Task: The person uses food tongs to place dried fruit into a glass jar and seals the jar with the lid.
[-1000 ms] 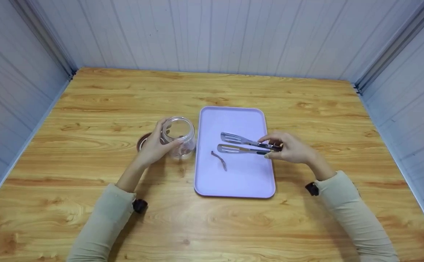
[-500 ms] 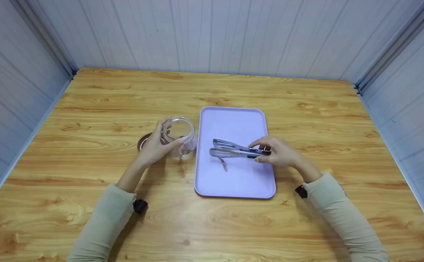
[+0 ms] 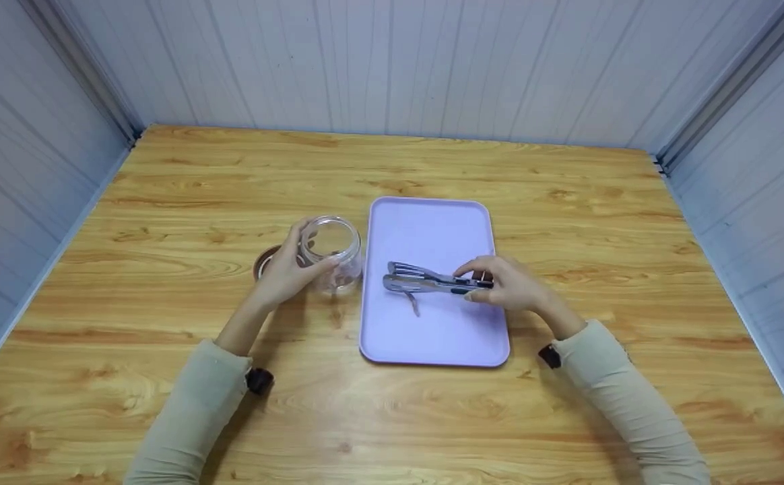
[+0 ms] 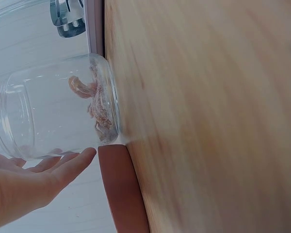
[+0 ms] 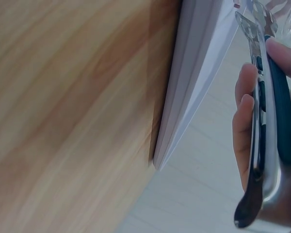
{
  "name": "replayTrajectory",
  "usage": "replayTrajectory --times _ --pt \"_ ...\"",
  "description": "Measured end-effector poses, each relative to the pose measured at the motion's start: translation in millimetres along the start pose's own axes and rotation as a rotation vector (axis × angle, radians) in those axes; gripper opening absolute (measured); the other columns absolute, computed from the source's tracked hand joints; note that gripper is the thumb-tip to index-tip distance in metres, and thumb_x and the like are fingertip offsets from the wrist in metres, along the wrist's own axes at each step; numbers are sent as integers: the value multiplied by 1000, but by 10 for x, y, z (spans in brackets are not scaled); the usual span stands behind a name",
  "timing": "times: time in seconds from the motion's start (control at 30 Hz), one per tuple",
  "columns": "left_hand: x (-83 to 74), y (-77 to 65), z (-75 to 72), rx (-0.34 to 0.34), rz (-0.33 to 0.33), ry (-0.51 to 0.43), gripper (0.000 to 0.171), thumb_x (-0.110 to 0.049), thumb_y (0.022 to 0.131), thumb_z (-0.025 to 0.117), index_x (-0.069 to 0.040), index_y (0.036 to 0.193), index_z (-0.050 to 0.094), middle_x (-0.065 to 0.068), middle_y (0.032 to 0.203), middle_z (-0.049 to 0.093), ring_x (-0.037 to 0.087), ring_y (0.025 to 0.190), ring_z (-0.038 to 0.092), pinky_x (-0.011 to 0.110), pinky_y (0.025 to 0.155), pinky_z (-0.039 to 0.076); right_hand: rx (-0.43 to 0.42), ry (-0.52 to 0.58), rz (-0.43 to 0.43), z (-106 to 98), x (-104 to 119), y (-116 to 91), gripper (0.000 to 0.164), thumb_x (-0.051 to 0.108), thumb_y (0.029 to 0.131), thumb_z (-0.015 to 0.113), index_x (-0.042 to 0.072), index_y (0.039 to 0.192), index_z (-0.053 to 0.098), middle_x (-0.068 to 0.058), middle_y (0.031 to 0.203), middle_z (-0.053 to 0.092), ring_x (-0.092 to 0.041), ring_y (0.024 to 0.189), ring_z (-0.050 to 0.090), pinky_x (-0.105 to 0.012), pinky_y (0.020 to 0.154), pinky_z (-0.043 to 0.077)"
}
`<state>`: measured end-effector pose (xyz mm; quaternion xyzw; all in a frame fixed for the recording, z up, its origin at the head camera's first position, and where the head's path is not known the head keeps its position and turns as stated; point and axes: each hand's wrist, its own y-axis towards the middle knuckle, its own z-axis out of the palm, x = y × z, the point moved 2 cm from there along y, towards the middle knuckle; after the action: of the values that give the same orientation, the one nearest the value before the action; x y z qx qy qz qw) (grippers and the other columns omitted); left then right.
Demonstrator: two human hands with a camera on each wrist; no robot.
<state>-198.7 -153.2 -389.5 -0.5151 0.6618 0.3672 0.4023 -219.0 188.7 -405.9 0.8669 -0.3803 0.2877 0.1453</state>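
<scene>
My left hand (image 3: pixel 285 275) grips a clear, lidless glass jar (image 3: pixel 343 273) that stands upright just left of the lilac tray (image 3: pixel 434 337). In the left wrist view several wrinkled brown pieces (image 4: pixel 101 109) lie at the jar's bottom. With its thumb and fingers my right hand (image 3: pixel 512 285) holds metal tongs (image 3: pixel 402 283) with dark grips and slotted ends. The tongs reach leftward over the tray, their two ends apart. A thin reddish-brown strip (image 3: pixel 415 307) lies on the tray; the near blade overlaps its upper end in the head view.
A round brown lid (image 3: pixel 262 260) lies on the wooden table (image 3: pixel 392 424) to the jar's left, partly hidden behind my left hand. Pale panel walls (image 3: pixel 392 67) close off the table at the back and both sides.
My right hand has moved left and slightly nearer with the tongs, bringing their ends over the strip. The tong ends have come closer together. My left hand and the jar stay put.
</scene>
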Motion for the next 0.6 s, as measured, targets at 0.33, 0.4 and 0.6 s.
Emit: replayTrajectory --times 0.33,0.4,0.6 --pt "189 72 11 -10 1 13 81 -38 76 68 -11 137 21 20 132 34 28 122 30 40 99 25 -1 11 -2 18 3 10 31 11 74 68 10 105 64 1 79 58 -13 66 49 -29 57 41" --pt "184 67 8 -3 -2 8 81 -38 76 67 -12 137 21 20 133 33 28 122 30 40 98 25 -2 22 3 23 2 7 30 9 74 67 11 104 64 2 77 57 -12 64 49 -28 55 41" --pt "177 53 8 6 6 -12 79 -36 77 67 -13 138 21 21 133 32 34 122 29 44 98 25 -5 37 -5 37 -3 8 29 9 74 68 11 103 65 2 77 58 -13 64 49 -28 55 41"
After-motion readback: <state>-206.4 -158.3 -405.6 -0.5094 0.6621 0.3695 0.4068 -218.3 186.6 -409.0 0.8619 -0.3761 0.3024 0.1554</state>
